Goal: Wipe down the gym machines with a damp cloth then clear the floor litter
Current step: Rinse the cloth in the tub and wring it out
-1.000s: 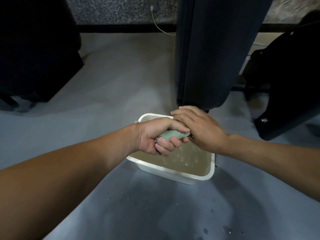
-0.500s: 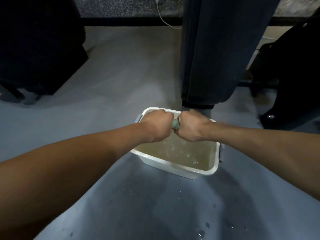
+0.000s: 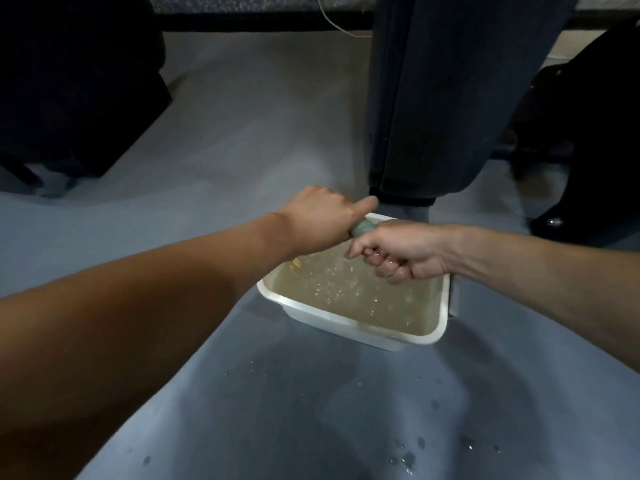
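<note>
The cloth (image 3: pixel 362 226), a pale green wad, sits just right of the middle of the frame, squeezed between two fists so that only a small rounded bit of it shows. The left hand (image 3: pixel 320 220) comes in from the lower left on a long bare forearm; it is clenched around one end of the cloth, knuckles up, with one finger stretched out along the top. The right hand (image 3: pixel 398 251) comes in from the right edge, also clenched on the cloth, its fingers (image 3: pixel 388 268) curled under and wet. The two hands touch each other at the cloth.

Right below them stands a white tub (image 3: pixel 349 322), rectangular, set on the floor and filled with cloudy yellowish water (image 3: pixel 363 296). The surface of the water is broken by bubbles and drops under the hands. The hands and cloth hang over the far left part of the tub.

The floor (image 3: pixel 242 133) is grey-blue and smooth. Dark water spots (image 3: pixel 408 457) dot it in the lower right of the frame. Behind the tub, in the upper middle, a dark padded machine part (image 3: pixel 450 98) hangs down close to the tub's far rim. More dark machine shapes fill the upper left (image 3: pixel 69 81) and the right edge (image 3: pixel 588 150). A thin pale cord (image 3: pixel 332 24) runs along the top of the frame by the wall.
</note>
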